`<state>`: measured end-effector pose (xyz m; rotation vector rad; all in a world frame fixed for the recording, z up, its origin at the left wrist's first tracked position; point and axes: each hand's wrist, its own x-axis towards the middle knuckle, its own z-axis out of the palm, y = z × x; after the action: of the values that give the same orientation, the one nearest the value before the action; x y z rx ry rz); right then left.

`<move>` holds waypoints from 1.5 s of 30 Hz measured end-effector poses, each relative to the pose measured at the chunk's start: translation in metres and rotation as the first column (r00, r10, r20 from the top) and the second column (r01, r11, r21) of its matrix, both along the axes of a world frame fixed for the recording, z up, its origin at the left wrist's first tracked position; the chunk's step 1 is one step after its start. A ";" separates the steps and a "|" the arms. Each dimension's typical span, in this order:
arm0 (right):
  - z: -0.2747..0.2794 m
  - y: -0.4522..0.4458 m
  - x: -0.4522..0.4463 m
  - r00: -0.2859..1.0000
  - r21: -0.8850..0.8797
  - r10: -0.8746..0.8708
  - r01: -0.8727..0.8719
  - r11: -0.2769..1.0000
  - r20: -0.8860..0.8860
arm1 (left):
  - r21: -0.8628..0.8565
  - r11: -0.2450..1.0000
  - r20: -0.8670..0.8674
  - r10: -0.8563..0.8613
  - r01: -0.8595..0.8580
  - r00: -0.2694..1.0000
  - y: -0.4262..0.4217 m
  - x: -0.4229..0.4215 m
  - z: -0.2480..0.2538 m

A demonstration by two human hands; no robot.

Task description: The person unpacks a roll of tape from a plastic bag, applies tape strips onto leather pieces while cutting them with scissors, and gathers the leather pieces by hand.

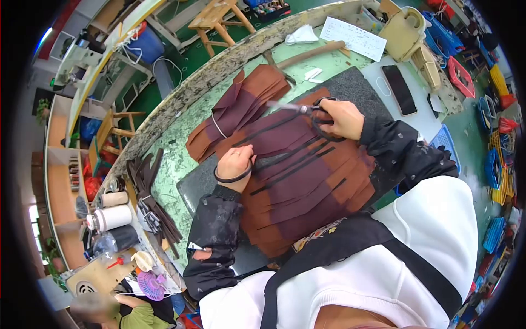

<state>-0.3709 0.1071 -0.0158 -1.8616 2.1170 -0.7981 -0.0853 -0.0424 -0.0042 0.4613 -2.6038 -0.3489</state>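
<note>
You can read no word, brand or number with certainty here. The white sheet of paper [353,39] near the far edge of your desk [166,189] carries rows of small dark marks that look like writing, but they are too small and blurred for you to make out. On your black apron [350,244], a colourful patterned patch [319,234] is partly in view, and you cannot tell whether it includes any letters.

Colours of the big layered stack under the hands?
The stack is rust brown and dark purple, clearest in the head view.
</note>
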 end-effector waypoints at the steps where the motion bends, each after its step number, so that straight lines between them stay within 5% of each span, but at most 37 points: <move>1: -0.003 -0.001 0.000 1.000 -0.027 0.014 -0.015 1.000 -0.017 | 0.073 0.997 0.057 0.029 -0.033 0.998 -0.001 0.001 0.003; 3: -0.006 -0.005 0.001 0.997 -0.086 0.055 -0.059 0.995 -0.048 | 0.205 0.971 0.179 0.090 -0.126 0.980 -0.001 0.006 0.008; 8: 0.003 -0.018 -0.005 0.979 -0.034 0.122 -0.129 0.991 -0.163 | 0.278 0.952 0.099 0.102 -0.126 0.990 -0.003 0.007 0.010; 10: 0.019 -0.011 -0.004 0.984 -0.068 0.072 -0.084 0.994 -0.160 | 0.015 0.999 -0.040 0.029 -0.028 0.999 0.012 0.006 0.041; 13: 0.066 0.025 0.011 0.995 0.086 0.099 -0.097 0.991 -0.016 | -0.218 0.975 0.063 -0.039 0.052 0.997 0.054 0.032 0.055; 15: 0.075 0.049 0.024 0.969 0.220 0.150 -0.193 0.956 0.196 | 0.135 0.988 0.359 0.026 -0.079 0.933 0.089 0.058 0.043; 16: 0.069 0.054 0.030 0.968 0.223 0.151 -0.195 0.955 0.203 | 0.138 0.987 0.365 0.026 -0.082 0.931 0.094 0.057 0.043; 18: 0.056 0.058 0.039 0.981 0.190 0.015 -0.052 0.981 0.191 | 0.506 0.850 0.125 0.096 -0.147 0.987 0.098 0.050 0.046; 20: 0.066 0.046 0.059 0.779 0.123 -0.022 -0.070 0.990 0.627 | 0.753 0.646 0.011 0.175 -0.123 0.985 0.100 0.023 0.058; 21: 0.073 0.041 0.070 0.781 0.113 -0.018 -0.068 0.991 0.624 | 0.747 0.654 0.005 0.173 -0.119 0.985 0.102 0.010 0.065; 23: 0.082 0.035 0.087 0.218 0.179 -0.136 -0.192 0.965 0.966 | 0.764 0.645 -0.001 0.023 -0.014 1.000 0.103 -0.013 0.073; 25: 0.069 0.029 0.086 0.217 0.072 -0.027 -0.204 0.976 0.976 | 0.706 0.708 0.045 -0.023 -0.015 0.999 0.093 -0.021 0.068; 26: 0.067 0.027 0.079 0.217 0.078 -0.034 -0.196 0.977 0.976 | 0.710 0.704 0.044 -0.030 -0.010 0.999 0.085 -0.022 0.071; 28: 0.061 0.022 0.054 0.463 0.098 -0.037 -0.108 0.989 0.885 | 0.129 0.986 0.470 0.037 -0.110 0.882 0.057 -0.012 0.083; 30: 0.071 0.018 0.023 0.480 0.060 -0.066 0.028 0.998 0.875 | -0.123 0.951 0.305 0.308 -0.283 0.901 0.023 0.016 0.072; 31: 0.066 0.016 0.007 0.481 0.064 -0.100 0.092 0.994 0.871 | 0.122 0.933 0.171 0.316 -0.338 0.933 0.004 0.029 0.061; 32: 0.061 0.012 -0.004 0.469 0.124 -0.160 0.107 0.986 0.869 | 0.564 0.748 0.142 0.331 -0.351 0.933 -0.008 0.041 0.056; 33: 0.056 0.008 -0.013 0.456 0.187 -0.222 0.120 0.975 0.862 | 0.879 0.392 0.124 0.361 -0.271 0.924 -0.013 0.042 0.059; 39: 0.007 -0.024 -0.027 0.789 0.204 -0.223 0.126 0.971 0.573 | 0.579 0.683 0.319 0.313 -0.445 0.895 -0.046 0.028 0.024; 43: -0.008 -0.034 -0.025 0.986 0.238 -0.168 0.164 0.957 -0.004 | 0.168 0.911 0.304 0.317 -0.378 0.899 -0.049 0.012 -0.004; 45: -0.002 -0.030 -0.021 0.986 0.243 -0.159 0.144 0.959 0.041 | 0.222 0.885 0.354 0.318 -0.410 0.879 -0.045 0.012 0.003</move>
<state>-0.3919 0.0769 -0.0180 -1.5504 2.2267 -0.5881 -0.0735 -0.0877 -0.0008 1.1852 -2.6824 -0.5702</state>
